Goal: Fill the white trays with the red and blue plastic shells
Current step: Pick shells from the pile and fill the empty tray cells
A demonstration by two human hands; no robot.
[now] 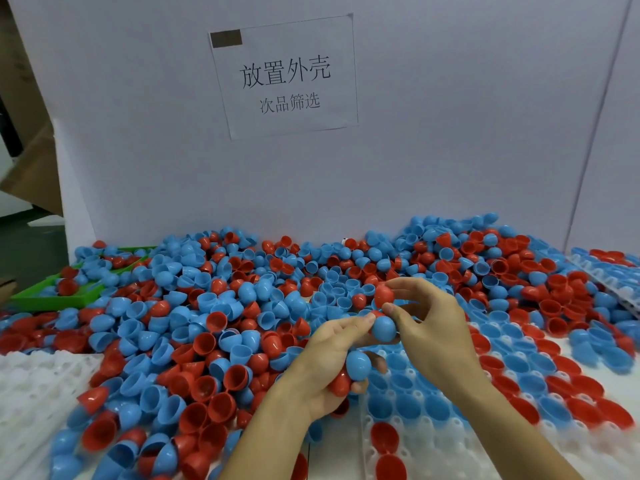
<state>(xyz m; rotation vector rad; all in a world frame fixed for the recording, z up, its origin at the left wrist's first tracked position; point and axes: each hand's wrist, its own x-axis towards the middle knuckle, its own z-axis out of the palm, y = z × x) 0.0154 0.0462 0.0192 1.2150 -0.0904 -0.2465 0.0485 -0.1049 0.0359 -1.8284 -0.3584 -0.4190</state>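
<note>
The left hand (pixel 332 355) clutches several shells, a blue shell (pixel 358 365) bulging loose; the right hand (pixel 426 317) pinches a red shell (pixel 383 295) above the part-filled white tray (pixel 433 455). The overfull grip risks shells slipping into the loose pile (pixel 194 323).

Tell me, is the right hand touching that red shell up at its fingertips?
Touching. The head view shows the right hand pinching the red shell between thumb and fingertips, with no gap; the left hand holds other shells.
</note>
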